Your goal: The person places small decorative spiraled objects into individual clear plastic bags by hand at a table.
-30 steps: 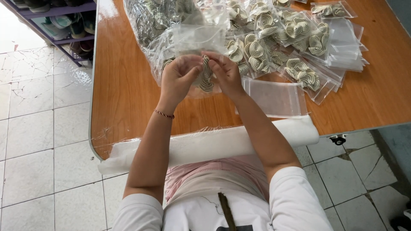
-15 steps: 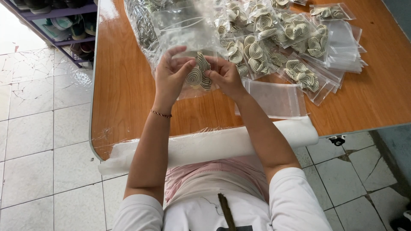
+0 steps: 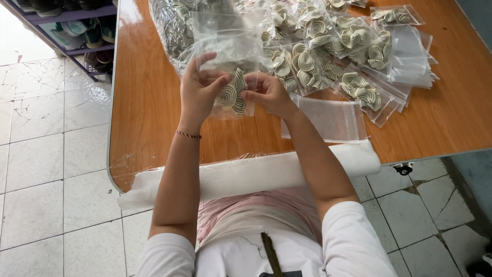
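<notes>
I'm holding a clear plastic bag [image 3: 231, 66] up over the wooden table [image 3: 148, 113], my left hand [image 3: 199, 91] and right hand [image 3: 266, 93] both pinching it around the striped spiral pieces [image 3: 231, 95] inside. The grip looks tight, though fingertips are partly hidden. Filled bags [image 3: 328, 46] are lying beyond.

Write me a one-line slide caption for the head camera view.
Both hands, left hand and right hand, hold a clear bag with spiral-patterned pieces above a wooden table.
</notes>
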